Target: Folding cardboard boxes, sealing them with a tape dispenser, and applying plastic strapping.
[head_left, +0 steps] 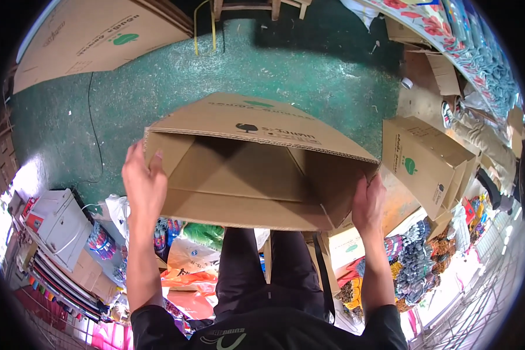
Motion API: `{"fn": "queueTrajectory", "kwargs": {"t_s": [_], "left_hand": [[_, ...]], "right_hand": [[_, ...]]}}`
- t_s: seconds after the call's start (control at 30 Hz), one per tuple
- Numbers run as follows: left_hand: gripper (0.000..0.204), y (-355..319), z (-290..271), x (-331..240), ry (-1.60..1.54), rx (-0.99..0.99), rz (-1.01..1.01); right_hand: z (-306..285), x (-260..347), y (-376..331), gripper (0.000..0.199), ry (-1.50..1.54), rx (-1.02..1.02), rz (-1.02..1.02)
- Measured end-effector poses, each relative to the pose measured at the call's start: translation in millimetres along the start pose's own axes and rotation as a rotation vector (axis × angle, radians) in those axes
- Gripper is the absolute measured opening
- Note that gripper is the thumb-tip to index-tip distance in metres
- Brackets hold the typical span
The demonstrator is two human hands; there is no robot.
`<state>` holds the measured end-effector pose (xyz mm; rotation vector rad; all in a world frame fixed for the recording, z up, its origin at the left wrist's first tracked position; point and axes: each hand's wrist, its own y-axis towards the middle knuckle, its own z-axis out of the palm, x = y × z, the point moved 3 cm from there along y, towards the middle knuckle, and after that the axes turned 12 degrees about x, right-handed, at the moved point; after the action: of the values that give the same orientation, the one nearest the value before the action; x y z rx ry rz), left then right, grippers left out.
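Held up in front of my legs is a large brown cardboard box (256, 210), its open side facing me and its inside bare. Dark and green printing marks its upper panel. My left hand (144, 181) grips the box's left edge, thumb on the inner side and fingers around the outside. At the opposite edge my right hand (368, 201) grasps the upper right corner, its thumb lying along the rim; most of its fingers are hidden behind the cardboard.
Flattened cardboard sheets (99, 41) lean at the far left. Another cardboard box (426, 163) stands to the right, near a person's trousered leg (487, 137). Bundles of grey knitted goods (417, 256) lie at lower right. A white cabinet (55, 219) is at left, and a cable (91, 128) crosses the green floor.
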<state>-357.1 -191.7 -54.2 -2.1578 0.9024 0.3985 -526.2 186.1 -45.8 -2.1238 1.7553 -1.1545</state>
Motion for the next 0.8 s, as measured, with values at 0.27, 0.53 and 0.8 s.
{"fn": "queueTrajectory", "kwargs": {"t_s": [0.27,0.53,0.8], "left_hand": [[0.051,4,61,-54,0.546,-0.075,0.299],[0.054,11,48,-37,0.509,0.108,0.242],[0.052,-25,68,-69,0.365,0.409,0.578]], "right_hand": [[72,26,4,0.059,0.050,0.199,-0.002],[71,79,-55,0.081,-0.245,0.144,-0.546],[91,46,21,0.062,-0.284,0.686,-0.252]]}}
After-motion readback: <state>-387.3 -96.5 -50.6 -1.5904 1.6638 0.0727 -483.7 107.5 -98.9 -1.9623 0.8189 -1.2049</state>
